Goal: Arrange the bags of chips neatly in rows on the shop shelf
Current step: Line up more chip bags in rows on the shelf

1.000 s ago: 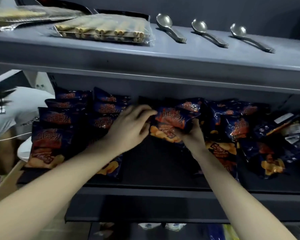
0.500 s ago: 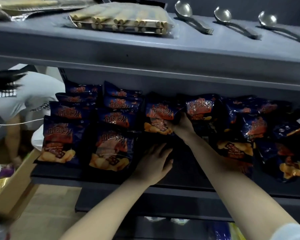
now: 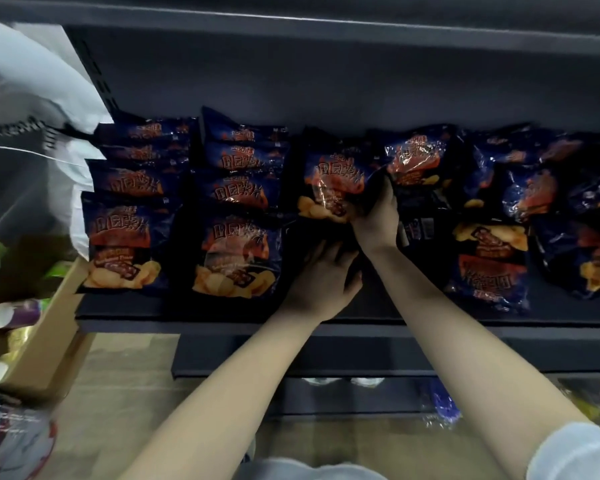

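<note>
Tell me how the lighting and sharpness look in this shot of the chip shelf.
Head view: dim overall, the bags on the right sinking into shadow; glare streaks the bag gripped by the right hand; the cups at left are blurred.

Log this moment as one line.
right hand grips chip bag at third row | left hand just below it | left rows tidy | right pile loose
</note>
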A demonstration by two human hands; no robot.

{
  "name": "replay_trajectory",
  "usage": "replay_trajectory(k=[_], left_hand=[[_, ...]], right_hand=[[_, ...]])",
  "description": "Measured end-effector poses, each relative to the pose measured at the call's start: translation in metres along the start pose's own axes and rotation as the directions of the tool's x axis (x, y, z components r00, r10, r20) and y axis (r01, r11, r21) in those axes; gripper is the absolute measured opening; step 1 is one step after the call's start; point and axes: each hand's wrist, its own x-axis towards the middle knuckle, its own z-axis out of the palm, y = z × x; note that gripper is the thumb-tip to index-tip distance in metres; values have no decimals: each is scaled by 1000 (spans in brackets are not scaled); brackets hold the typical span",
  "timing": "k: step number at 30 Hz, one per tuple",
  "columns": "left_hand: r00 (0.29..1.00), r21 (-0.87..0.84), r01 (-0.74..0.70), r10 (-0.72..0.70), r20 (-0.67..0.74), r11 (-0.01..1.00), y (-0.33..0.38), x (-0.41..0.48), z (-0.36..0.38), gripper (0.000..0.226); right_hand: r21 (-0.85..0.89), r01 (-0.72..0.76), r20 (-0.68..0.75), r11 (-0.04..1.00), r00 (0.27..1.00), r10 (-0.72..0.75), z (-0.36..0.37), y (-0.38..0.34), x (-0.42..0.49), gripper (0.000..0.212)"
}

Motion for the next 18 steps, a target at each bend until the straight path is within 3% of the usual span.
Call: replay_trajectory(k=[8,14,18], left_hand=[[997,57,11,-15,70,998,3,-1,-4,52],[940,134,-258,280,-194,957,42,29,-29,47],[892,120,-385,403,-204,915,83,65,-39,47]], right_hand=[[-24,178,-126,984,976,-180,-30,-4,-15,69],[-328,333,-166,884,901,-401,-84,9,-17,53],[-558,220,-240,800,880,-410,-134,31,-24,48]])
